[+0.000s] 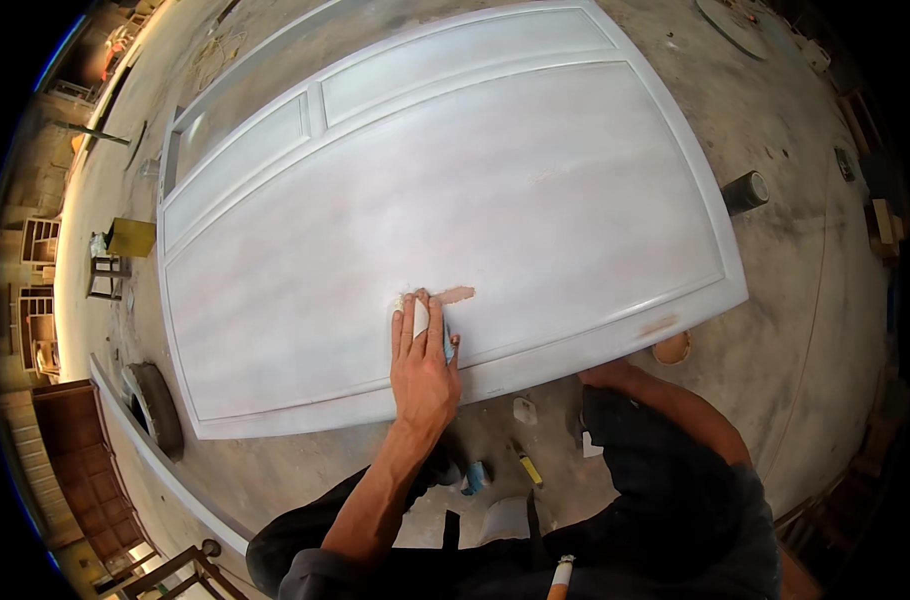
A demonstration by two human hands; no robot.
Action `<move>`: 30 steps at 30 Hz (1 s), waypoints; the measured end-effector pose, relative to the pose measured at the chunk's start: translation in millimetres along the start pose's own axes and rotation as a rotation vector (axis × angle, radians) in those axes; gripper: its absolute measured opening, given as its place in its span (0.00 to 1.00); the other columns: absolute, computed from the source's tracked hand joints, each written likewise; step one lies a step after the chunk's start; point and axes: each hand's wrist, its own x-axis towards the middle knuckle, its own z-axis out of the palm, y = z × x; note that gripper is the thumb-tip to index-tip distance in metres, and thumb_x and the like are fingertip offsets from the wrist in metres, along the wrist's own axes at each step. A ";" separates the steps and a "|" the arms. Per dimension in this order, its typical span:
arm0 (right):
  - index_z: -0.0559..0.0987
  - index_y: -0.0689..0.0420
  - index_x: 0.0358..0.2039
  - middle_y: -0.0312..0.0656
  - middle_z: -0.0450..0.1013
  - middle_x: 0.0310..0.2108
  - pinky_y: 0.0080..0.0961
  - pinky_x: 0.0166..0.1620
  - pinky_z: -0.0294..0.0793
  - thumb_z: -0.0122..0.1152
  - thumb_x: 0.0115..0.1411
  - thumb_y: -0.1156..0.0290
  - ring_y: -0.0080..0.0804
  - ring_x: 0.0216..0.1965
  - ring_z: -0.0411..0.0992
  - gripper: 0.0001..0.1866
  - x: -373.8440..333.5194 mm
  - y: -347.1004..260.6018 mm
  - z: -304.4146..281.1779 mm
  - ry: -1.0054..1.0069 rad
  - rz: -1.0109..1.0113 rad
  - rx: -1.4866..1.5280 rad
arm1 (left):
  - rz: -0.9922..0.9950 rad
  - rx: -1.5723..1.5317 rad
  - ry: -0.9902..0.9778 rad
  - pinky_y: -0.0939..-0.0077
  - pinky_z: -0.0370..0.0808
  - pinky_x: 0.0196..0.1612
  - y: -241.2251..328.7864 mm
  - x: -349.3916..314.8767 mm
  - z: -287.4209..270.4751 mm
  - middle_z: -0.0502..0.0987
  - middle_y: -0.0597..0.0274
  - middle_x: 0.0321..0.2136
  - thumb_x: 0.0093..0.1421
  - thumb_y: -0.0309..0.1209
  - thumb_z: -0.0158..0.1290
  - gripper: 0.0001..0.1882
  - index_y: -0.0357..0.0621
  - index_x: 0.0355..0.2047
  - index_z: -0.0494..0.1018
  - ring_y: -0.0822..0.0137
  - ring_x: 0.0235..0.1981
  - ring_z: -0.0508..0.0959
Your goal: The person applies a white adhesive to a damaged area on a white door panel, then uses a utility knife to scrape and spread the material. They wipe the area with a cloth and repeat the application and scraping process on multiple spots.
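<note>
**Left hand presses a pad to the white panel**

The left hand (425, 355) lies just off centre toward 7 o'clock, fingers slightly apart over a white-and-blue pad (421, 318), thumb along its side. The pad rests on the white panel (535, 190), which spreads from the centre up to 12 o'clock. A brown patch (458, 295) sits just beside the fingertips, at their 3 o'clock. The right hand (607, 374), at 4 o'clock, is near the panel's lower edge; whether its fingers are closed, I cannot tell.
</note>
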 end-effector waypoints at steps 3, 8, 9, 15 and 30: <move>0.77 0.56 0.59 0.55 0.71 0.61 0.61 0.67 0.60 0.58 0.63 0.59 0.63 0.63 0.65 0.26 -4.0 2.4 2.6 0.036 -0.018 -0.048 | 0.054 -0.100 -0.023 0.47 0.57 0.73 30.7 10.7 19.0 0.70 0.41 0.64 0.64 0.24 0.56 0.31 0.28 0.67 0.63 0.42 0.71 0.62; 0.77 0.56 0.59 0.56 0.71 0.60 0.61 0.67 0.61 0.58 0.62 0.61 0.64 0.62 0.65 0.25 -8.4 -4.6 0.3 0.004 0.026 -0.003 | -0.144 0.042 0.032 0.45 0.54 0.73 -9.3 -17.0 -10.4 0.68 0.39 0.66 0.66 0.20 0.54 0.29 0.28 0.67 0.63 0.41 0.72 0.60; 0.77 0.56 0.59 0.56 0.71 0.60 0.61 0.67 0.61 0.58 0.62 0.61 0.64 0.62 0.65 0.25 -2.1 -1.6 -1.4 -0.064 0.066 0.048 | -0.134 -0.018 0.070 0.45 0.55 0.73 -0.7 -10.0 3.1 0.68 0.39 0.66 0.65 0.20 0.54 0.29 0.29 0.67 0.63 0.41 0.72 0.61; 0.78 0.56 0.58 0.56 0.72 0.59 0.61 0.66 0.62 0.58 0.62 0.62 0.64 0.61 0.66 0.24 -8.1 1.1 3.7 0.093 -0.031 -0.081 | -0.082 0.081 0.037 0.47 0.57 0.73 -23.3 -19.8 -9.3 0.70 0.39 0.64 0.65 0.22 0.55 0.30 0.30 0.67 0.63 0.42 0.71 0.61; 0.79 0.57 0.56 0.57 0.73 0.58 0.58 0.66 0.64 0.59 0.60 0.62 0.63 0.60 0.68 0.24 -9.8 2.3 2.4 0.098 -0.009 -0.069 | -0.077 -0.006 0.005 0.45 0.55 0.73 -3.8 -11.7 -0.5 0.71 0.38 0.63 0.68 0.23 0.52 0.28 0.29 0.67 0.63 0.41 0.72 0.60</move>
